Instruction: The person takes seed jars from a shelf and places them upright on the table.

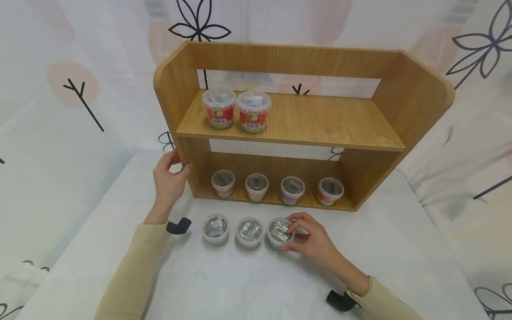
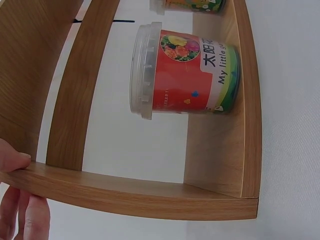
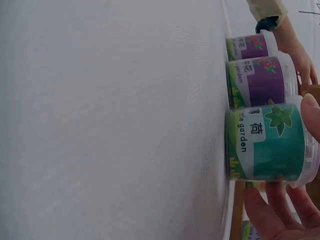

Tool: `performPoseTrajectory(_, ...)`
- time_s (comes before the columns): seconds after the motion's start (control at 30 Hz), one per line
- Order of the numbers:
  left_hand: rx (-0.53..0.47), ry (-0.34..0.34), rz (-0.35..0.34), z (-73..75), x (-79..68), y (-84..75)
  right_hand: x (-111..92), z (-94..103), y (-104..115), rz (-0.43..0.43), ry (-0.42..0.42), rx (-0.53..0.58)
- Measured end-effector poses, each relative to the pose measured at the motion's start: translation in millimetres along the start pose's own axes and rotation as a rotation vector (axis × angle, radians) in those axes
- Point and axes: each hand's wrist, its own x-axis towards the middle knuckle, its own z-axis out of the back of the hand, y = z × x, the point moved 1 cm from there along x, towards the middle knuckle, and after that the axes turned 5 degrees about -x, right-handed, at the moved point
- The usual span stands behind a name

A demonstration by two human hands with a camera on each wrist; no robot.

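My left hand (image 1: 170, 178) grips the left side panel of a wooden shelf (image 1: 320, 122), thumb on one face and fingers on the other, as the left wrist view also shows. With thumb and fingers around its rim, my right hand (image 1: 314, 240) holds a teal-labelled plastic tub (image 3: 277, 142) with a clear lid; the tub stands on the table. To its left in the head view are two purple-labelled tubs, the nearer one (image 1: 250, 233) and the farther one (image 1: 216, 229), in a row before the shelf.
Two red-labelled tubs, one (image 1: 219, 109) beside the other (image 1: 254, 112), stand at the left of the upper shelf board (image 1: 332, 118). Several smaller-looking tubs line the lower board, among them a red-labelled one (image 1: 330, 192) at the right. A white cloth covers the table (image 1: 240, 289).
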Motion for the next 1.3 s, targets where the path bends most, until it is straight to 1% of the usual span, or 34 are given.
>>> performPoseTrajectory(0.27,-0.001,0.004,-0.004,0.1,-0.3,-0.9,-2.4,-0.8,1.6,-0.003,0.002,-0.012)
performPoseTrajectory(0.43,-0.003,0.0,-0.014,0.3,0.6,-1.2,-2.5,-0.8,3.3,-0.02,0.007,-0.011)
performPoseTrajectory(0.6,0.003,0.002,-0.011,0.3,0.0,-1.0,-2.7,-0.9,0.2,-0.021,0.009,-0.007)
performPoseTrajectory(0.8,-0.002,0.002,-0.007,0.3,0.0,0.1,-2.6,-0.2,-1.7,0.016,-0.015,0.001)
performPoseTrajectory(0.97,-0.001,-0.001,-0.003,0.4,-0.4,0.0,-2.0,2.0,0.7,0.001,-0.031,-0.001)
performPoseTrajectory(1.17,-0.003,0.0,-0.002,0.3,-1.0,-1.4,2.5,6.2,4.3,0.038,-0.079,0.013)
performPoseTrajectory(1.3,-0.007,0.0,0.002,0.4,-0.9,-0.5,6.4,10.2,9.6,0.013,-0.101,0.019)
